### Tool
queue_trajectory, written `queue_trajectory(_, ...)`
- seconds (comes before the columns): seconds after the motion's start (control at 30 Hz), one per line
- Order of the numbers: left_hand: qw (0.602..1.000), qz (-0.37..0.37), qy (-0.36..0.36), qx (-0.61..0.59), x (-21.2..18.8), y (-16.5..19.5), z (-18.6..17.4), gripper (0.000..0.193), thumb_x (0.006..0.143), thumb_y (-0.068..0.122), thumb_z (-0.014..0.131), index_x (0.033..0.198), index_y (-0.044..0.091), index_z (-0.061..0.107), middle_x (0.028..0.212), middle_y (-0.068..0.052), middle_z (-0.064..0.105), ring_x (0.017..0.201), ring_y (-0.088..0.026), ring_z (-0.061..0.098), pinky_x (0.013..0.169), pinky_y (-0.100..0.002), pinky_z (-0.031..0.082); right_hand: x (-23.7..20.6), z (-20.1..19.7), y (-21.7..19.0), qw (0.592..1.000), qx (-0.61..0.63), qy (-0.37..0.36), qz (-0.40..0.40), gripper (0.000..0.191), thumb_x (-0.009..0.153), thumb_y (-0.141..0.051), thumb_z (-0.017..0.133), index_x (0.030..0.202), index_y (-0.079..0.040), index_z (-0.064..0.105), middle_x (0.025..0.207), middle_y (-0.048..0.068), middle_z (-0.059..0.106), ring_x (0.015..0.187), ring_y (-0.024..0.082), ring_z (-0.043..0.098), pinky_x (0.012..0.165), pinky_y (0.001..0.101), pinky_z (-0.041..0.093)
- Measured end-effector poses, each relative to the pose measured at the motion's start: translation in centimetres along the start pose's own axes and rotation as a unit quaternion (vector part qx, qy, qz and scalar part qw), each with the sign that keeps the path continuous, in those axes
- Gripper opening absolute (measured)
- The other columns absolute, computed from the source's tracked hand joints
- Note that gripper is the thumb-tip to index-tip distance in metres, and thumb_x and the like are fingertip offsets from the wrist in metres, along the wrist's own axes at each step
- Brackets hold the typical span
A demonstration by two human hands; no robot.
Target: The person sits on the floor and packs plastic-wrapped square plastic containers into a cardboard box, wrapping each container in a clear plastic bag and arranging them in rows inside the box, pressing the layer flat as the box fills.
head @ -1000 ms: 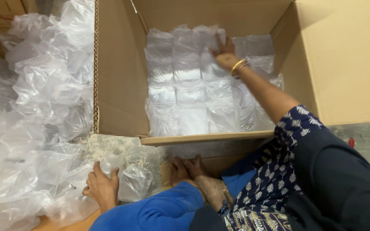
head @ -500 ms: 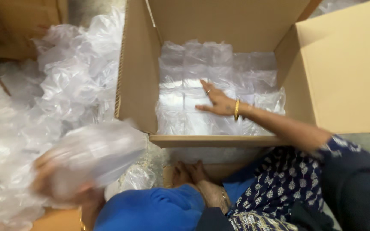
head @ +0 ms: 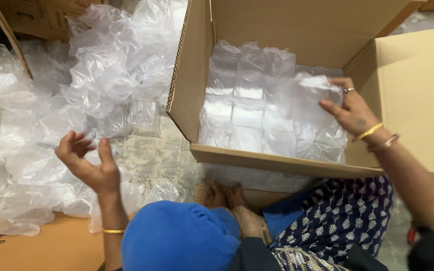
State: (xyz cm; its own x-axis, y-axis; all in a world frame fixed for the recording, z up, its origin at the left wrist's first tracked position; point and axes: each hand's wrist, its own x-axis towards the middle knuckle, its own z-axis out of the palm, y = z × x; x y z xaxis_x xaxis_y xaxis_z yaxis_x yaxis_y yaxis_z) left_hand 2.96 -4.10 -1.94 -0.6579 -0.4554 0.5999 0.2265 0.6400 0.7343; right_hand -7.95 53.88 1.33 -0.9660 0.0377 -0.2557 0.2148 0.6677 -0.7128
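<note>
Head view: my right hand (head: 352,111), at the right of the frame, pinches a clear plastic packet (head: 310,98) by its right edge, fingers closed on the film, thumb in front. The packet hangs over the right side of the open box (head: 192,85), just above the rows of packets (head: 247,108) already lying flat on its bottom. I judge it light and soft: the film crumples where I grip, so it will sag and slip if I hold only a corner. Taking it along one edge with the fingers spread seems the surer hold, and nothing about it looks fragile.

My left hand (head: 89,163), lower left, is open and empty, fingers curled loosely, hovering beside the heap (head: 96,80) of the same packets that fills the left of the frame.

What the packets contain I cannot make out; the glare on the film hides it. The box's near wall covers the front row's lower edge, its right flap runs out of the frame, and my blue knee (head: 177,241) blocks the floor below.
</note>
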Motion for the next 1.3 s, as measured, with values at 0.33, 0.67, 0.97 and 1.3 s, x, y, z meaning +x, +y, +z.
queue_trajectory(0.33, 0.747, -0.335, -0.255, 0.515, -9.3, -9.6, -1.8, 0.095, 0.073, 0.049, 0.083, 0.152, 0.020, 0.040, 0.152, -0.032, 0.034, 0.146, -0.059, 0.016, 0.098, -0.080, 0.028, 4.4, 5.7, 12.3, 0.881, -0.276, -0.366, 0.116, 0.085, 0.095, -0.046, 0.059, 0.163, -0.018, 0.016, 0.147, 0.023, 0.059, 0.113, 0.037, 0.076, 0.106, 0.0425, 0.050)
queue_trajectory(0.67, 0.858, -0.251, -0.274, 0.356, -6.0, -2.7, 0.4, 0.075, 0.073, 0.047, 0.084, 0.136, 0.016, 0.057, 0.124, -0.015, 0.069, 0.123, -0.033, 0.061, 0.114, -0.065, 0.025, -3.0, 6.2, -0.4, 0.917, -0.297, -0.041, -0.263, 0.058, 0.090, -0.046, 0.065, 0.136, -0.013, 0.054, 0.130, 0.015, 0.062, 0.115, 0.034, 0.063, 0.097, 0.0420, 0.054)
queue_trajectory(0.97, 0.850, 0.181, -0.476, -0.136, 4.5, 16.6, 2.1, 0.085, 0.065, 0.020, 0.097, 0.136, 0.007, 0.053, 0.123, -0.012, 0.068, 0.111, -0.024, 0.068, 0.092, -0.039, 0.056, -11.9, 9.5, -16.4, 0.801, 0.145, -0.097, -0.573, 0.095, 0.086, -0.032, 0.086, 0.158, -0.016, 0.027, 0.149, 0.023, 0.045, 0.139, 0.037, 0.051, 0.116, 0.0460, 0.046)
queue_trajectory(1.3, 0.969, -0.137, -0.171, -0.111, -2.5, 1.1, 1.0, 0.057, 0.099, 0.014, 0.074, 0.149, 0.004, 0.050, 0.130, -0.016, 0.064, 0.120, -0.027, 0.063, 0.098, -0.038, 0.053, -0.3, 1.7, 1.4, 0.947, 0.195, 0.111, -0.229, 0.043, 0.101, -0.023, 0.068, 0.136, -0.009, 0.047, 0.131, 0.007, 0.053, 0.118, 0.019, 0.055, 0.099, 0.0365, 0.051)
